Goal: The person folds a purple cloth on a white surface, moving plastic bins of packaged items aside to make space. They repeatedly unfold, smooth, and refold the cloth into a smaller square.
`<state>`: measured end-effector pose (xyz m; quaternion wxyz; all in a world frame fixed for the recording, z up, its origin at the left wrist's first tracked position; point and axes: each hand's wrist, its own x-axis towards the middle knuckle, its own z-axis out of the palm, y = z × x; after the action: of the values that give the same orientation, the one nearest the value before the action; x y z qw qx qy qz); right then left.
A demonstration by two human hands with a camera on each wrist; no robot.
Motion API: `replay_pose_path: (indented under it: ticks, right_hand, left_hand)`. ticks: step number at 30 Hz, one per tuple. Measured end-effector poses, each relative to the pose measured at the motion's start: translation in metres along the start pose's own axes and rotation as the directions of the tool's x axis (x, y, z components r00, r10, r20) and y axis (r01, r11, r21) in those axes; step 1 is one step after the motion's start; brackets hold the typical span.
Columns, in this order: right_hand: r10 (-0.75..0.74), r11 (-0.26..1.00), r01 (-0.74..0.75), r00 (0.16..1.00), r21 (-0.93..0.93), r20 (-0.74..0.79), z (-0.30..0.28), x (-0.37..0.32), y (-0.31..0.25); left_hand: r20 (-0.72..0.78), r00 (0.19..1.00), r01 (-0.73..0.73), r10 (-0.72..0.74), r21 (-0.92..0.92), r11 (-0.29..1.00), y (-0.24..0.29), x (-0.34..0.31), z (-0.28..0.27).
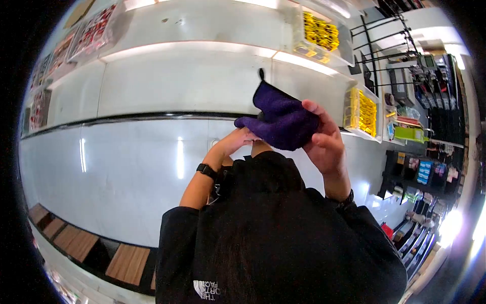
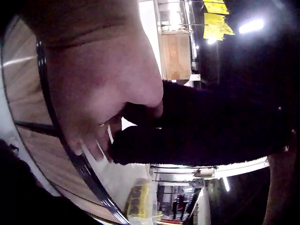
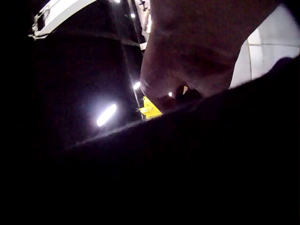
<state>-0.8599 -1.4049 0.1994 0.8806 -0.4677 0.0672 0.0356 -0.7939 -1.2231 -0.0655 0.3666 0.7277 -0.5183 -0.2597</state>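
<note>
A dark purple cloth (image 1: 283, 119) with a black edge and a small hanging loop is held up in front of the chest, folded over itself. My right hand (image 1: 326, 139) grips its right side between thumb and fingers. At the lower left corner of the cloth, my left hand (image 1: 234, 143) holds on, its fingers partly hidden behind the fabric. The left wrist view shows the left hand (image 2: 103, 75) with its thumb against the folded cloth (image 2: 206, 126). Seen from the right wrist, the right hand (image 3: 187, 56) is dim, and dark fabric covers the lower part.
White shelves (image 1: 187, 81) with lit edges run across the front. Clear bins of yellow packets (image 1: 321, 31) stand on the right, one more bin (image 1: 362, 112) below. A bin of red items (image 1: 93, 33) is at far left. Wood-fronted panels (image 1: 76, 243) line the lower left.
</note>
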Motion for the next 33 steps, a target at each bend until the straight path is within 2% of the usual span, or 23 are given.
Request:
replay_pose_path:
  ticks: [1, 2, 3, 4, 5, 6, 7, 8, 10, 11, 12, 13, 14, 17, 19, 20, 23, 25, 27, 28, 30, 31, 33]
  right_hand:
    - [-0.028, 0.991, 0.027, 1.0, -0.13, -0.007, -0.004, -0.003, -0.006]
    - [-0.035, 0.991, 0.033, 0.999, -0.127, -0.012, -0.008, -0.006, -0.012]
    - [-0.091, 0.936, 0.059, 0.993, -0.347, -0.079, -0.012, -0.008, -0.018]
    - [-0.164, 0.832, 0.064, 0.977, -0.55, -0.134, -0.018, -0.01, -0.024]
    - [-0.177, 0.837, 0.071, 0.973, -0.542, -0.145, -0.027, -0.011, -0.029]
    - [-0.264, 0.586, 0.044, 0.954, -0.809, -0.14, -0.038, -0.013, -0.034]
    - [-0.335, 0.258, -0.024, 0.936, -0.966, -0.113, -0.048, -0.017, -0.037]
    - [-0.342, 0.267, -0.046, 0.929, -0.963, -0.139, -0.059, -0.021, -0.037]
    - [-0.446, 0.174, -0.03, 0.889, -0.984, -0.106, -0.085, -0.027, -0.038]
    - [-0.505, 0.128, -0.021, 0.859, -0.992, -0.083, -0.1, -0.028, -0.037]
    - [-0.507, 0.133, -0.038, 0.856, -0.99, -0.101, -0.117, -0.035, -0.034]
    - [-0.529, 0.149, -0.121, 0.829, -0.981, -0.182, -0.134, -0.044, -0.031]
    - [-0.547, 0.166, -0.202, 0.796, -0.965, -0.26, -0.147, -0.052, -0.029]
    - [-0.531, 0.199, -0.356, 0.744, -0.913, -0.405, -0.178, -0.07, -0.024]
    - [-0.505, 0.223, -0.445, 0.708, -0.867, -0.493, -0.204, -0.082, -0.019]
    - [-0.481, 0.249, -0.505, 0.676, -0.826, -0.558, -0.218, -0.088, -0.017]
    - [-0.421, 0.322, -0.577, 0.623, -0.75, -0.66, -0.26, -0.107, -0.006]
    - [-0.388, 0.367, -0.585, 0.61, -0.723, -0.691, -0.292, -0.118, 0.004]
    - [-0.075, 0.81, -0.489, 0.459, -0.322, -0.885, -0.32, -0.122, 0.013]
    - [-0.071, 0.81, -0.491, 0.459, -0.319, -0.886, -0.327, -0.123, 0.014]
    - [0.244, 0.845, -0.526, 0.532, -0.091, -0.811, -0.335, -0.116, 0.009]
    - [0.248, 0.788, -0.604, 0.488, -0.119, -0.837, -0.331, -0.11, 0.003]
    - [0.277, 0.718, -0.672, 0.517, -0.183, -0.81, -0.335, -0.1, -0.004]
  left_hand:
    - [0.023, 0.983, 0.164, -0.182, -0.558, 0.813, 0.0, 0.009, 0.008]
    - [0.15, 0.935, 0.257, -0.32, -0.911, 0.322, -0.001, 0.015, 0.015]
    - [0.159, 0.934, 0.266, -0.318, -0.907, 0.327, 0.012, 0.019, 0.009]
    - [0.163, 0.879, 0.302, -0.448, -0.918, 0.257, 0.033, 0.022, -0.006]
    - [0.172, 0.804, 0.329, -0.569, -0.926, 0.184, 0.055, 0.026, -0.022]
    - [0.188, 0.713, 0.348, -0.676, -0.931, 0.107, 0.066, 0.032, -0.028]
    - [0.078, 0.785, 0.324, -0.614, -0.897, 0.3, 0.062, 0.035, -0.026]
    - [0.1, 0.789, 0.344, -0.606, -0.89, 0.301, 0.056, 0.036, -0.021]
    - [-0.078, 0.74, 0.427, -0.668, -0.713, 0.556, 0.054, 0.041, -0.018]
    - [-0.107, 0.705, 0.446, -0.701, -0.702, 0.555, 0.059, 0.04, -0.021]
    - [-0.136, 0.666, 0.467, -0.733, -0.69, 0.553, 0.072, 0.041, -0.029]
    - [-0.266, 0.675, 0.282, -0.688, -0.769, 0.574, 0.081, 0.045, -0.031]
    - [-0.241, 0.662, 0.275, -0.71, -0.803, 0.529, 0.09, 0.045, -0.036]
    - [-0.269, 0.73, 0.18, -0.628, -0.812, 0.556, 0.092, 0.052, -0.026]
    - [-0.338, 0.833, 0.184, -0.437, -0.577, 0.796, 0.113, 0.066, -0.036]
    - [-0.322, 0.836, 0.195, -0.444, -0.581, 0.79, 0.114, 0.074, -0.033]
    - [-0.163, 0.964, 0.096, -0.21, -0.523, 0.847, 0.119, 0.097, -0.022]
    - [-0.057, 0.975, 0.158, -0.213, -0.491, 0.857, 0.123, 0.116, -0.019]
    - [0.097, 0.966, 0.257, -0.24, -0.466, 0.846, 0.124, 0.133, -0.017]
    - [0.099, 0.965, 0.261, -0.243, -0.466, 0.845, 0.123, 0.137, -0.014]
    - [0.116, 0.962, 0.272, -0.246, -0.395, 0.877, 0.115, 0.147, -0.004]
    - [0.112, 0.963, 0.268, -0.243, -0.395, 0.879, 0.112, 0.151, 0.0]
    - [-0.024, 0.955, 0.252, -0.294, -0.455, 0.854, 0.103, 0.155, 0.008]
